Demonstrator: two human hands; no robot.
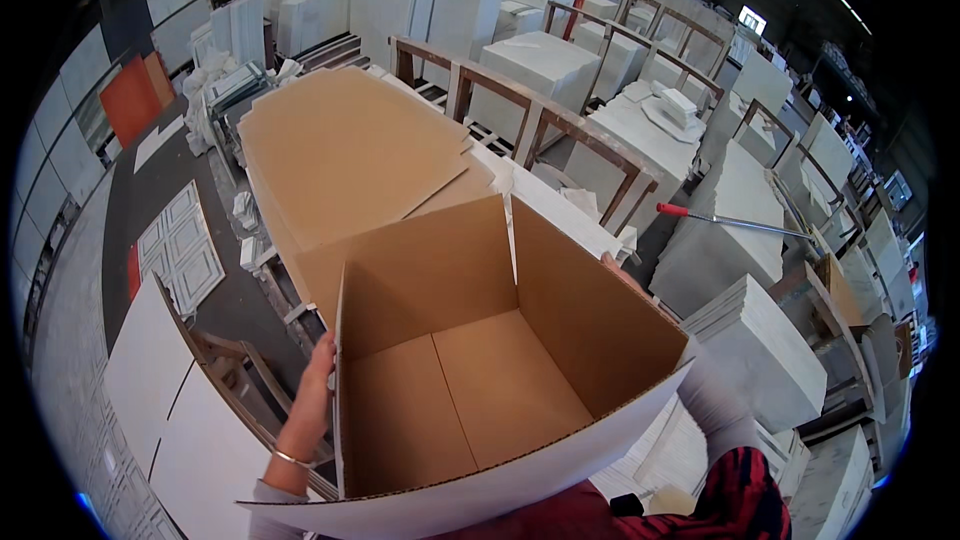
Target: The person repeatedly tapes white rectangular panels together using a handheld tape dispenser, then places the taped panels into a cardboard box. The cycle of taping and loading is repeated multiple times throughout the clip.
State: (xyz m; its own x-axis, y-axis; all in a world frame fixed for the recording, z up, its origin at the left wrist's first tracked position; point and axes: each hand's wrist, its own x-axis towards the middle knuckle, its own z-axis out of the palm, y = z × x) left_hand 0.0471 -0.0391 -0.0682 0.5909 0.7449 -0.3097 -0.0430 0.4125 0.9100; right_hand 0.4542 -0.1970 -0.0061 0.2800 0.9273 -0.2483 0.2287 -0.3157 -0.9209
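Observation:
An open-topped cardboard box, brown inside and white outside, is held in front of my body, and nothing lies in it. A seam runs across its floor. My left hand, with a bangle at the wrist, presses against the outer left wall. My right hand grips the outer right wall; only its fingertips show above the rim, the rest being hidden behind the cardboard. Just beyond the box, flat brown cardboard sheets lie stacked on a table.
White stone slabs stand behind brown frames on the far side. A red-handled metal rod lies across slabs on the right. White panels lean at lower left; a patterned panel rests on the dark floor mat.

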